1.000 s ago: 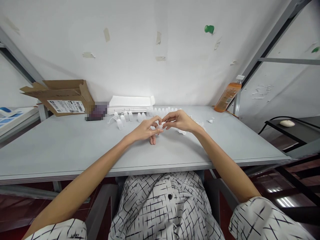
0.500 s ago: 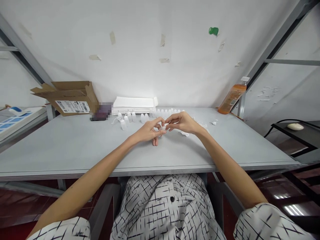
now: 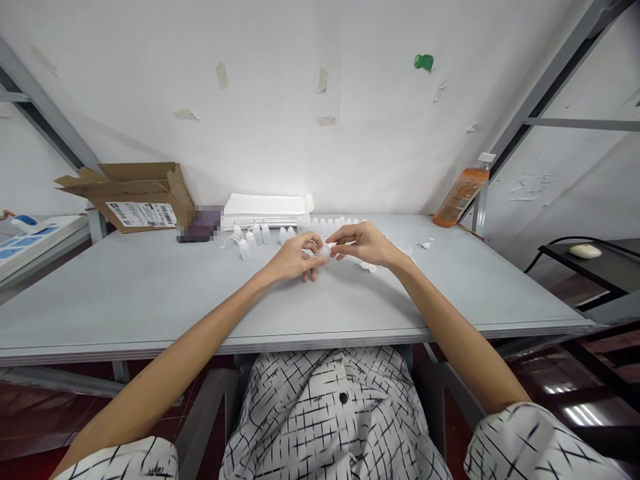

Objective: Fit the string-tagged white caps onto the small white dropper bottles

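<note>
White wall [image 3: 270, 157], marked with scraps of tape, rises behind a wide grey tabletop [image 3: 150, 293]. At the far left of that surface sits a cardboard box [image 3: 135, 190] with raised flaps and a printed label; a flat white stack [image 3: 267, 205] lies near the wall, and an orange drink bottle [image 3: 463, 195] leans at the far right.

Both forearms reach over the near edge. The left grip [image 3: 293, 257] grasps a small translucent dropper bottle [image 3: 325, 253] between thumb and fingers, just above the tabletop. The right grip [image 3: 364, 243] is pinched in at the bottle's side; whether its fingertips have hold of a separate small part, I cannot tell. Similar small white bottles [image 3: 244, 251] stand upright beyond the left grip, and small white plastic pieces [image 3: 369, 267] lie beneath and beyond the right.

The held bottle looks like thin plastic: probably very light, slightly springy and rather slick, hard to break but easy to dent or twist out of the fingers. Its body seems the best place to take hold, with light, even pressure low on the sides, leaving the narrow end free for fingertips.
</note>
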The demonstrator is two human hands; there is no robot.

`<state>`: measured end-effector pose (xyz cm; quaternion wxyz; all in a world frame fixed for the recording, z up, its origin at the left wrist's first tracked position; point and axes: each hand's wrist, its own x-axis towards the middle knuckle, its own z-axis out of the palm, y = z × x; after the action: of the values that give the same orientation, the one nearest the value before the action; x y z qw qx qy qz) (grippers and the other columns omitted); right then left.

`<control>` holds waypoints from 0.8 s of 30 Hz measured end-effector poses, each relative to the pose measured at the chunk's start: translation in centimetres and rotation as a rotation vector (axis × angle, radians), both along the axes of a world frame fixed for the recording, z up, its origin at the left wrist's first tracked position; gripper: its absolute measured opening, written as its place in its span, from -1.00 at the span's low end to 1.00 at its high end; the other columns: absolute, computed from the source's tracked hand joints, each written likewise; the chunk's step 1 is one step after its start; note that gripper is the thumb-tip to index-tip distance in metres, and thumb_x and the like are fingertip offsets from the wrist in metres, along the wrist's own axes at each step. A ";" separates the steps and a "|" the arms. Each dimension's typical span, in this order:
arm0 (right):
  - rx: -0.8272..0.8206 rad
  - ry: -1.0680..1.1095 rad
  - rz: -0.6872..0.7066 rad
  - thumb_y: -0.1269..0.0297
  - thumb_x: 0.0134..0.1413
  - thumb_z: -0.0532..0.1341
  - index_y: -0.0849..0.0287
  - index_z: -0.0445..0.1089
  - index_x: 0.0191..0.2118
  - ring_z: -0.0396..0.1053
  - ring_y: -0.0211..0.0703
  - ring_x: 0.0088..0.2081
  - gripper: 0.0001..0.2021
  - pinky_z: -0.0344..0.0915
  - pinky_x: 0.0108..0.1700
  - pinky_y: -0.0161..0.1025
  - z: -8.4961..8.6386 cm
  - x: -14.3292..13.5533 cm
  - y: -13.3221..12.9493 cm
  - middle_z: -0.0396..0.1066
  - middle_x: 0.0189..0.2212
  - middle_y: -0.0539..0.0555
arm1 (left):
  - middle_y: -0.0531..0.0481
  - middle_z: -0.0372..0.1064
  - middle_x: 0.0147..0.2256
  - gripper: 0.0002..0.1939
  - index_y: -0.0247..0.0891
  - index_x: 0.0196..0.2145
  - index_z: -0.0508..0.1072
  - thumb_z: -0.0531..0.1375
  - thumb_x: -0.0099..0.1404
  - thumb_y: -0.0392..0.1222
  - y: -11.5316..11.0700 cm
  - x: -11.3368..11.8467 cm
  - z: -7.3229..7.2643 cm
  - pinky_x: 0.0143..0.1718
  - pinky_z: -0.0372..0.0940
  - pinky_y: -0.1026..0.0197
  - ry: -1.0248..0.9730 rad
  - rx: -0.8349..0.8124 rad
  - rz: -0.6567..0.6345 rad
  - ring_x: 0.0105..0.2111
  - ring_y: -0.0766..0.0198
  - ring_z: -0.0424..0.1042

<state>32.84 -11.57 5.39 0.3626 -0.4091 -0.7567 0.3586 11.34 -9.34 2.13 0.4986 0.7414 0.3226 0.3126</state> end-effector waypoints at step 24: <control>0.043 -0.076 0.045 0.08 0.16 0.30 0.27 0.57 -0.21 0.53 -0.16 -0.40 -0.69 0.44 -0.26 -0.18 -0.1 0.3 0.3 0.51 -0.43 0.09 | 0.06 0.26 -0.45 -0.63 -0.33 -0.30 0.38 0.19 0.37 0.09 0.3 -0.4 0.6 -0.68 0.31 0.31 -0.007 -0.061 -0.181 -0.62 0.39 0.38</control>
<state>33.19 -11.23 5.29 0.3342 -0.3974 -0.7865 0.3345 10.93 -9.05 2.73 0.5484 0.7508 0.2620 0.2588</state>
